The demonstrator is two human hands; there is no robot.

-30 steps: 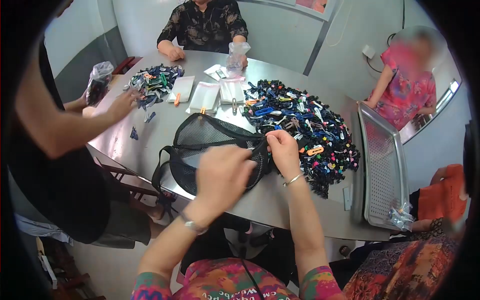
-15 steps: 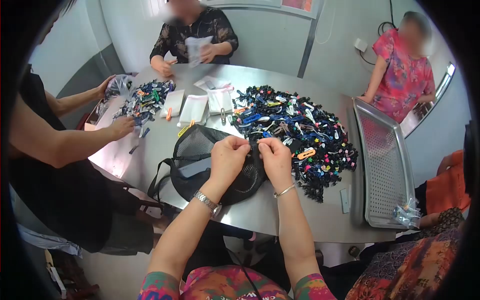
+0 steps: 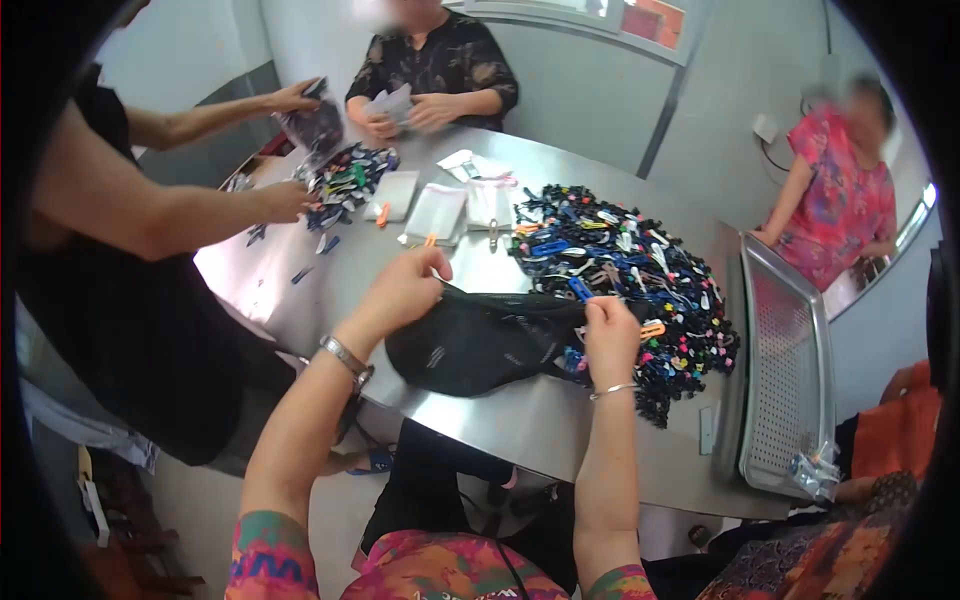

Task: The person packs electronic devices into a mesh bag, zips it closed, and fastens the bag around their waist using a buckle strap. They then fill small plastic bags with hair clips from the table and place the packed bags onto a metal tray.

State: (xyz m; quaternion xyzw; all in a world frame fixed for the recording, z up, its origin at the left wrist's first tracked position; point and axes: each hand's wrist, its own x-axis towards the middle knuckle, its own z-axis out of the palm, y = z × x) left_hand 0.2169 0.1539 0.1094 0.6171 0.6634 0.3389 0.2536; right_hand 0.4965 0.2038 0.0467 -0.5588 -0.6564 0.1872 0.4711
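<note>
A black mesh bag (image 3: 465,345) is stretched out between my hands, over the front of the metal table. My left hand (image 3: 400,288) is closed on its left upper edge. With thumb and fingers pressed together, my right hand (image 3: 612,335) grips its right end. Just beyond that hand spreads a large pile of hair clips (image 3: 625,260), mostly black, with blue, white and orange ones among them. A blue clip (image 3: 580,290) lies right by my right fingertips. The bag hides part of the tabletop.
Stacks of clear plastic packets (image 3: 435,213) lie beyond the bag. At left, a co-worker's hand (image 3: 290,202) is at a smaller clip pile (image 3: 352,183). A perforated metal tray (image 3: 785,370) stands at the right edge. Another person's hands (image 3: 435,110) hold a packet across the table.
My hands have moved apart, pulling the bag wide and lifting its edge; its straps no longer show at left. The left co-worker has raised a bag of clips. My view has shifted slightly.
</note>
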